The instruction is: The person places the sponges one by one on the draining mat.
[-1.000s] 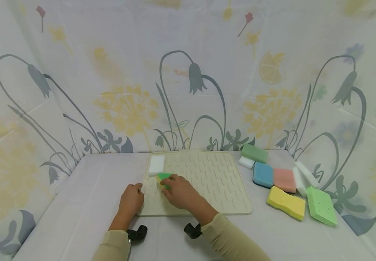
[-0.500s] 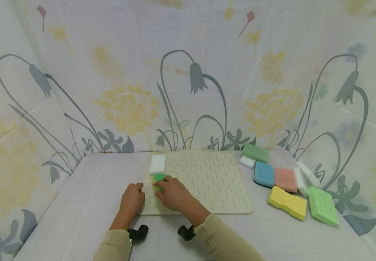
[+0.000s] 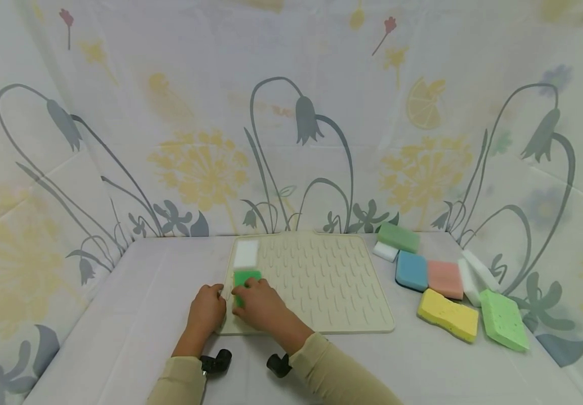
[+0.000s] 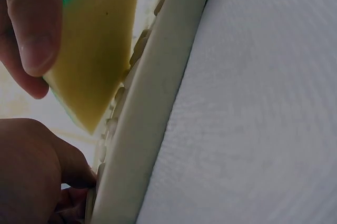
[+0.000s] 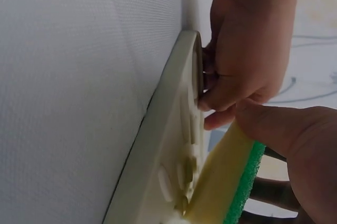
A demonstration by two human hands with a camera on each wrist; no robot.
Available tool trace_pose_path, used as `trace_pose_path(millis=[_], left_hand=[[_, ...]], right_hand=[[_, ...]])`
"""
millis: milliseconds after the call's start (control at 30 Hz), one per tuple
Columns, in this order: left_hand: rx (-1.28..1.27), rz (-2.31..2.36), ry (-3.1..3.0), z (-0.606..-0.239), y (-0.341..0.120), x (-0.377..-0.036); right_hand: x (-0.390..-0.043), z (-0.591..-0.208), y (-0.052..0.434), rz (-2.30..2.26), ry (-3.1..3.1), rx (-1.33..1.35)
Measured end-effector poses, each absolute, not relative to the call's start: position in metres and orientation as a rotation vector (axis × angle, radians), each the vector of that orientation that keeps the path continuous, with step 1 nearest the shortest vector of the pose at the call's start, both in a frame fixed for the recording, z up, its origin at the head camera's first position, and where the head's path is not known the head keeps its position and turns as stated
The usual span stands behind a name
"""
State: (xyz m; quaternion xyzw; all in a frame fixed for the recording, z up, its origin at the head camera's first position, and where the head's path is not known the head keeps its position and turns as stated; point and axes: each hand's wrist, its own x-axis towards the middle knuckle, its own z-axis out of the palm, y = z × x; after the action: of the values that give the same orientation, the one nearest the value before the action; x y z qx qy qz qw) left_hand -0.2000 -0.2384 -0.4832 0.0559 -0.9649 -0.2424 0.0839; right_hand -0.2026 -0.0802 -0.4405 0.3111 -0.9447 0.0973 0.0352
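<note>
Sponge (image 3: 243,279), green and yellow, pinched in my right hand (image 3: 260,304), on mat (image 3: 322,281) near-left | largest first: worktop (image 3: 119,337), mat, white sponge (image 3: 246,253) already placed | left hand (image 3: 205,309) fingers curled over mat edge | seven sponges (image 3: 445,314) wait right.

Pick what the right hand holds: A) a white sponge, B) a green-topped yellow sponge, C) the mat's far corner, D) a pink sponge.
B: the right hand grips a yellow sponge with a green scrub side over the mat, as both wrist views also show; the white sponge lies untouched behind it.
</note>
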Motion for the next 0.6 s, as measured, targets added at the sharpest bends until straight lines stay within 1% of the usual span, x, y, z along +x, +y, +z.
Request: trace_pose_path(millis=[300, 600], left_hand=[[0.174, -0.744, -2.871, -0.483, -0.239, -0.200], [0.171, -0.756, -2.885, -0.484, -0.242, -0.201]], right_hand=[[-0.202, -0.443, -0.092, 0.236, -2.930, 0.944], [-0.201, -0.446, -0.100, 0.077, -2.879, 0.973]])
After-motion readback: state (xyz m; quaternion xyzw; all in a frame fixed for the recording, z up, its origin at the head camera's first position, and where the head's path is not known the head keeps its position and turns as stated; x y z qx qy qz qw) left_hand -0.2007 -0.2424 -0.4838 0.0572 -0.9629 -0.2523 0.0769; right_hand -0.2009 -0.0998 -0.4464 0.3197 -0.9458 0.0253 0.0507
